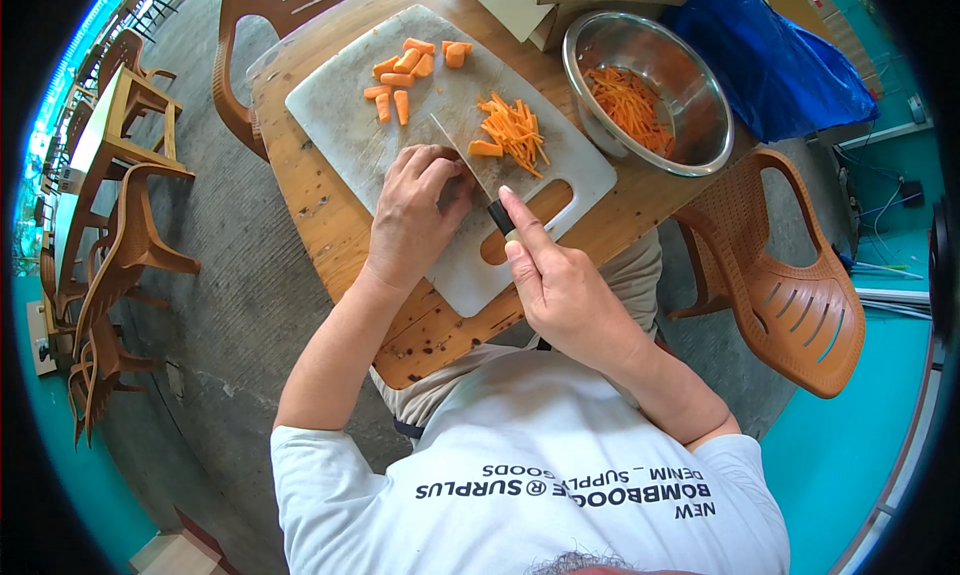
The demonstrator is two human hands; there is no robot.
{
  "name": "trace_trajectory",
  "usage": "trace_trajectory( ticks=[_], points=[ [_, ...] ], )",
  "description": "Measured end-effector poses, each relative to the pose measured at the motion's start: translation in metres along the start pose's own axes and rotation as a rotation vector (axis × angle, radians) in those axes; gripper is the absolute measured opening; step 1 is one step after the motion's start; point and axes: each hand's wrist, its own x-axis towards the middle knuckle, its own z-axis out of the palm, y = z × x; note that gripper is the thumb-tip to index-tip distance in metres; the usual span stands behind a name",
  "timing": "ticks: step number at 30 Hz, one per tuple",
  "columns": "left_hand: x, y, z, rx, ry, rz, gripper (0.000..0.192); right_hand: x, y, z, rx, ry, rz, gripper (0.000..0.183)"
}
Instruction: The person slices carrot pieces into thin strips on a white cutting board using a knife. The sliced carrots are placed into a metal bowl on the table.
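Note:
My right hand (562, 286) grips the black handle of a kitchen knife (459, 144), its forefinger stretched along the handle. The blade points away from me over a white plastic cutting board (337, 102). Close against the blade's left side, my left hand (418, 192) rests with curled fingers; whatever lies under its fingertips is hidden. Just right of the blade lies a carrot piece (485, 149), beside a pile of carrot strips (516, 130). Several carrot chunks (405, 64) are spread on the far part of the board, with a few more chunks (454, 52) slightly apart.
A steel bowl (694, 87) containing carrot shreds (626, 106) stands right of the board on the wooden table (300, 207). Behind it are a cardboard box (495, 1) and a blue plastic sheet (772, 57). Brown plastic chairs (795, 297) flank the table.

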Motion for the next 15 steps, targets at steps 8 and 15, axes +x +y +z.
trace_trajectory(
  ticks=[8, 15],
  points=[
    [0.002, 0.001, 0.0, 0.032, -0.018, -0.008, 0.026, -0.016, 0.033, -0.02, 0.342, 0.022, 0.148, 0.058],
    [0.002, 0.002, 0.0, 0.001, -0.023, -0.025, 0.024, -0.014, 0.032, -0.025, 0.473, 0.026, 0.162, 0.058]
  ],
)
